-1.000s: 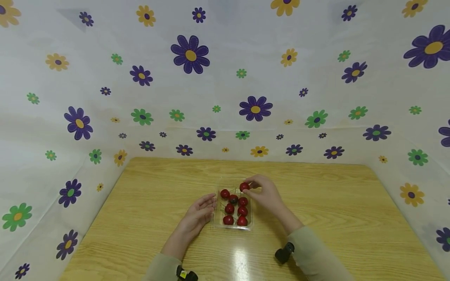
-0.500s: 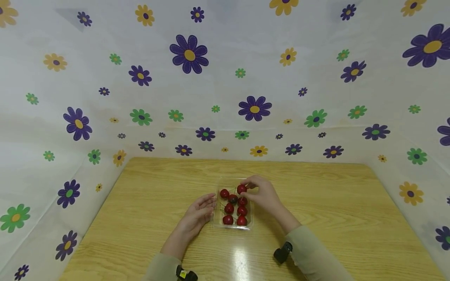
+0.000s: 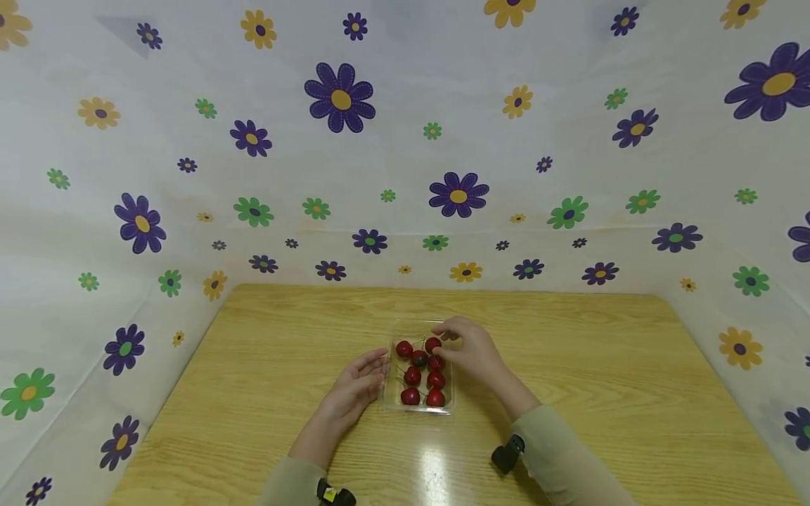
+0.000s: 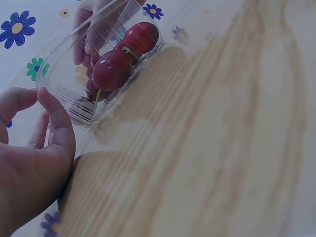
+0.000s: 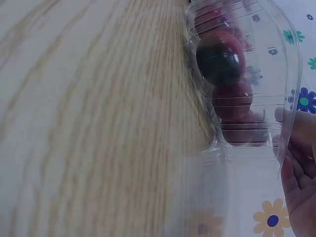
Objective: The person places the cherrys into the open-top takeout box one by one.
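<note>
A clear plastic box (image 3: 418,411) holds several dark red cherries (image 3: 435,379), some with green stems. My left hand (image 3: 350,391) lies along the box's left side, fingers relaxed and fingertips at the rim. In the left wrist view, the left thumb and a finger touch the box's edge. My right hand (image 3: 473,348) reaches over the far right corner, thumb and finger parted around the top right cherry (image 3: 433,345). From the right wrist view, that end cherry (image 5: 242,129) sits low in the box, apart from the right fingertips (image 5: 281,116).
The box stands on a wood-grain table (image 3: 569,379) with a bright reflection at the front. White cloth (image 3: 405,154) printed with purple, yellow and green flowers walls the table's back and sides. A black wrist camera (image 3: 508,455) is strapped to each sleeve.
The right hand has moved slightly left and down with a cherry, which now sits lower among the others, free of the fingers. The left hand and the box have stayed put.
</note>
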`<state>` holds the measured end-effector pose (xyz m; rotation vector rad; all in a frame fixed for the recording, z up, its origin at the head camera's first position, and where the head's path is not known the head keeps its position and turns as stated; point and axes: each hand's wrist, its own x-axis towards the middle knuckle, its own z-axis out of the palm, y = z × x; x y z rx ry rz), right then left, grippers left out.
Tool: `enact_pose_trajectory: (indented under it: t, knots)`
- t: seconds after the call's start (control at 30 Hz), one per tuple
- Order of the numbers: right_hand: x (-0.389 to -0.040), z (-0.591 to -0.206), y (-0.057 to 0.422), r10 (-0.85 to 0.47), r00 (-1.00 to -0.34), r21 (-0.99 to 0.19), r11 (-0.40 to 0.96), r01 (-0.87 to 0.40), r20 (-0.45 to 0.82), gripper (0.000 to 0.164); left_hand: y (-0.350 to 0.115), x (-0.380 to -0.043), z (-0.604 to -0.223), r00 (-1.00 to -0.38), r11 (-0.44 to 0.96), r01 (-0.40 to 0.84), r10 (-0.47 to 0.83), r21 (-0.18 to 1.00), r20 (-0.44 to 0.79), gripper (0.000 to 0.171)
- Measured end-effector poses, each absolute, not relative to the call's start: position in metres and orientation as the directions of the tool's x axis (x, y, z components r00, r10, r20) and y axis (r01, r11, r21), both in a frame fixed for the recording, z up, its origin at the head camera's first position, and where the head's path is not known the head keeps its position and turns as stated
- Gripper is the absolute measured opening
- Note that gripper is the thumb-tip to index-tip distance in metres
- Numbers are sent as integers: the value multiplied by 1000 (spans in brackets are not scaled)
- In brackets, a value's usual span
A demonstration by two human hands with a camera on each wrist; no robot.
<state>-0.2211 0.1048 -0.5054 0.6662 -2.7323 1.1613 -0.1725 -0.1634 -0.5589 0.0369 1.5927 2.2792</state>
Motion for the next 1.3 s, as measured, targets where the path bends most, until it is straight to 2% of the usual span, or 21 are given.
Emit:
enact_pose_trajectory:
  t: [0.9, 1.1, 1.3]
  knots:
    - [-220, -504, 109, -319, -908, -694, 588, -416, 273, 28, -157, -172, -555, -939, -300, -298, 262, 906, -222, 61]
    - [-218, -500, 118, -291, -901, -712, 554, -432, 320, 29, -166, -169, -551, -930, -259, -320, 270, 911, -250, 59]
    - [-214, -499, 131, -285, -886, -681, 567, -463, 365, 30, -182, -164, -548, -931, -204, -309, 264, 929, -252, 57]
